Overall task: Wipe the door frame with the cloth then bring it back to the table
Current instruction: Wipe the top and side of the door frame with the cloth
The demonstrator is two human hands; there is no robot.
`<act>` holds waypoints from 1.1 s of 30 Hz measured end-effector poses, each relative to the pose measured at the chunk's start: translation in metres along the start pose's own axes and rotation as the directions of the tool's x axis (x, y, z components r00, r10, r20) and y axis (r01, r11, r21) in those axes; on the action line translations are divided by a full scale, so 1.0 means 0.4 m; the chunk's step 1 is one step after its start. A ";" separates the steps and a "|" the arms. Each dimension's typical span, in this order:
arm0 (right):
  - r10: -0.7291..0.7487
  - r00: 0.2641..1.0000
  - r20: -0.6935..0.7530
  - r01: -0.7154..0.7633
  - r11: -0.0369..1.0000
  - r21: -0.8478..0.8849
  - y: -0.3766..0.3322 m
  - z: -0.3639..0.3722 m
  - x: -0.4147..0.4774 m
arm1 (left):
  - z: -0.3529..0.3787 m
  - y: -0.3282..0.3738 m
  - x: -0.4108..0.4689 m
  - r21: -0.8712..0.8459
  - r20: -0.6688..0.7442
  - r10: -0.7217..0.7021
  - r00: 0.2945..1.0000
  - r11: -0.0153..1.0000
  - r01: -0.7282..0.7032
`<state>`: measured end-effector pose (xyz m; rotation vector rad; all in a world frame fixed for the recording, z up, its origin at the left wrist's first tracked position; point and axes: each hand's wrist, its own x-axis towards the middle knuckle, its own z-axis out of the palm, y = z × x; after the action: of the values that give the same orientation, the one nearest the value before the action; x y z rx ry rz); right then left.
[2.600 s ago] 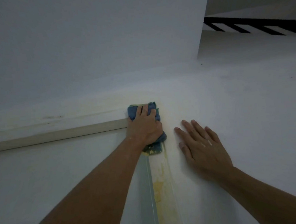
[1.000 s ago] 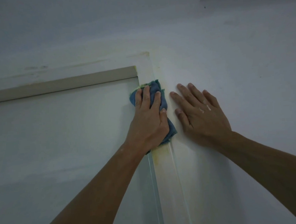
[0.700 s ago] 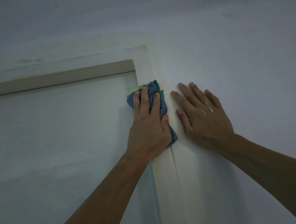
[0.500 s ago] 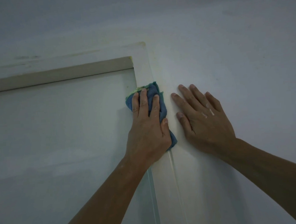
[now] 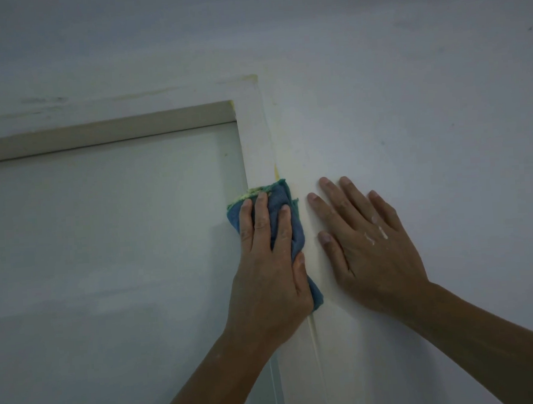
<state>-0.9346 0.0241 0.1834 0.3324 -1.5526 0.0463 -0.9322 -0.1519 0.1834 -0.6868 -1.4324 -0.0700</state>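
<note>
A blue cloth (image 5: pixel 278 199) with a yellow-stained top edge lies bunched against the right upright of the white door frame (image 5: pixel 255 146), a short way below the top corner. My left hand (image 5: pixel 270 282) presses it flat onto the frame, fingers stretched upward over it and the thumb along its right edge. My right hand (image 5: pixel 371 258) rests flat on the wall just right of the frame, fingers spread, holding nothing, with white flecks on its back. A faint yellow streak runs down the frame's outer edge above the cloth.
The frame's top rail (image 5: pixel 98 131) runs left from the corner, with faint yellowish marks above it. The pale door panel (image 5: pixel 106 258) fills the lower left. Plain white wall (image 5: pixel 424 98) spreads to the right and above. No table is in view.
My left hand has slid the cloth down the upright from the top corner. The right hand has stayed flat on the wall beside it. The view has tilted downward.
</note>
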 end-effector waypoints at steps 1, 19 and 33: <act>-0.003 1.000 0.002 0.003 1.000 -0.002 -0.002 0.000 -0.006 | -0.001 0.002 -0.005 0.003 -0.001 0.002 1.000 1.000 -0.002; -0.012 0.999 0.045 0.012 1.000 0.001 -0.010 -0.012 -0.081 | -0.004 0.051 -0.111 0.044 -0.034 0.023 0.999 0.999 -0.021; -0.060 0.996 -0.067 0.061 0.998 0.014 0.007 -0.002 -0.044 | 0.093 -0.029 -0.055 0.265 -0.235 0.141 0.962 0.961 -0.076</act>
<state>-0.9351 0.0303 0.1666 0.3865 -1.4760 0.0226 -0.9739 -0.1514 0.1670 -0.5234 -1.1318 0.1080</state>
